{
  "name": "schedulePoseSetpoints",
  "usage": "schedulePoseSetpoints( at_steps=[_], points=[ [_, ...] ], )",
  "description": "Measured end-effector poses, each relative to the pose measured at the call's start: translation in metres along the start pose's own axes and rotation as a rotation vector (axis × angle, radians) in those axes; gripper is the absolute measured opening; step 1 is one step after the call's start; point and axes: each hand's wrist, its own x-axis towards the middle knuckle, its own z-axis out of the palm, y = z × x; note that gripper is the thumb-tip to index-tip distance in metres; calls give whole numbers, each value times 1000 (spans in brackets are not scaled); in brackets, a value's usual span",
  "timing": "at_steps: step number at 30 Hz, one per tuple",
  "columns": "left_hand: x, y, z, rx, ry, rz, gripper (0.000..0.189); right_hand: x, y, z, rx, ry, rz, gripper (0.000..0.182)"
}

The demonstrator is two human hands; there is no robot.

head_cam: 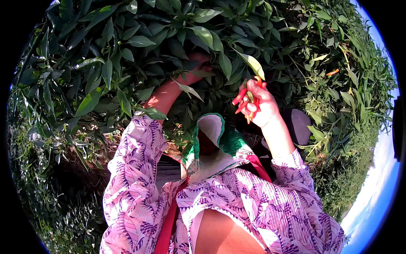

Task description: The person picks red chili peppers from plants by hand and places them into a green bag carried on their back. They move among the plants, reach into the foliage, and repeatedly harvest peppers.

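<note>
Several red and orange chili peppers (254, 104) are held in my right hand (258, 103), its fingers curled around them, with a pale green leaf (252, 65) just above. My left hand (199, 65) reaches in among the dark foliage of a pepper plant (139, 41); leaves and shade cover most of its fingers, and what it touches cannot be seen. Between my forearms a woven plastic sack (206, 168), white and green, hangs with its mouth open against my front. The inside of the sack is dark, with something reddish deep in it.
Dense pepper plants surround both arms. An orange-red pepper (332, 72) shows among leaves at the right. Long green peppers (88, 63) hang at the left. A dark rounded object (296, 126) lies beside my right wrist. Bare soil with dry straw (92, 171) shows at the lower left.
</note>
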Motion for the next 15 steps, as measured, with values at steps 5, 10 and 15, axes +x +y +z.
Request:
schedulePoseSetpoints(
  at_steps=[5,10,15],
  points=[
    [2,4,16,495,-298,-190,30,-44,51,31,-725,-582,570,27],
    [-14,13,-25,493,-362,-191,31,-25,87,14,-360,-83,746,10],
    [-36,16,-36,701,-489,-139,38,-32,72,-38,-369,34,682,7]
  ],
)
